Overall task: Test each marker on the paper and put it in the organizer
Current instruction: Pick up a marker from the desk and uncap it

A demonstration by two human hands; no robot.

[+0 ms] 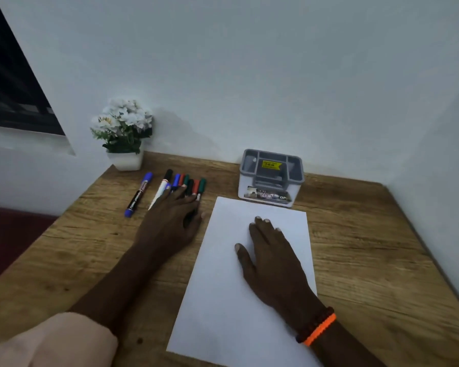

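Nearest the camera is a pale sleeve on the left arm, at the table's near edge.

The left hand lies flat with its fingers straight and relaxed, their tips resting on the bunched markers left of the paper; it grasps nothing. The right hand rests palm down on the paper, fingers straight and slightly spread, holding nothing. An orange band and a dark one circle its wrist.

One sheet of paper lies on the table, unmarked where it shows, its near edge reaching the table's front. Bare wood shows to the right of the paper, up to the table's right edge, and a narrower strip to its left.

Left of the paper lie about eight markers: one blue marker apart at the far left, one white marker with a black cap beside it, and a bunch of about six with blue, red, green and black caps, partly hidden under the fingers.

One grey organizer stands just behind the paper's far edge, against the wall; no markers show in its compartments. One pot of white flowers stands in the table's far left corner, well left of the paper.
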